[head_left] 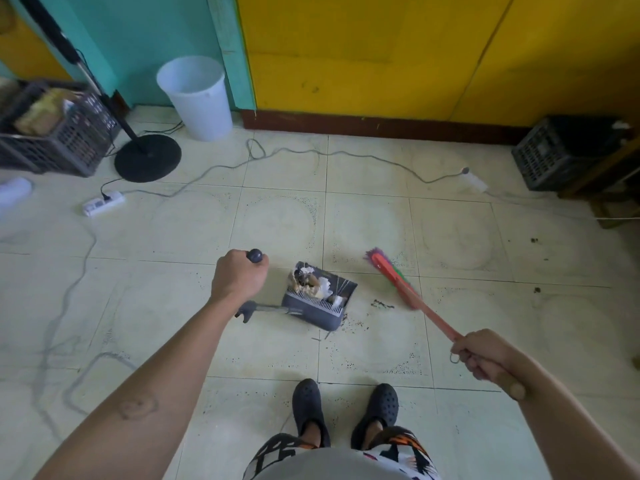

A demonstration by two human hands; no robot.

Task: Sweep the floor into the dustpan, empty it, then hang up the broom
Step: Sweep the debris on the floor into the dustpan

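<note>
My left hand grips the top of the long handle of a grey dustpan. The dustpan stands on the tiled floor in front of my feet and holds crumpled paper and brown scraps. My right hand holds the red handle of a broom. Its colourful bristle head lies on the floor just right of the dustpan. A small dark pile of dirt sits between the broom and the dustpan. Fine crumbs lie beside the dustpan's near corner.
A white bin stands by the teal wall at the back left. A fan's round black base and a dark crate are left of it. A power strip and grey cables cross the floor. Another black crate sits at right.
</note>
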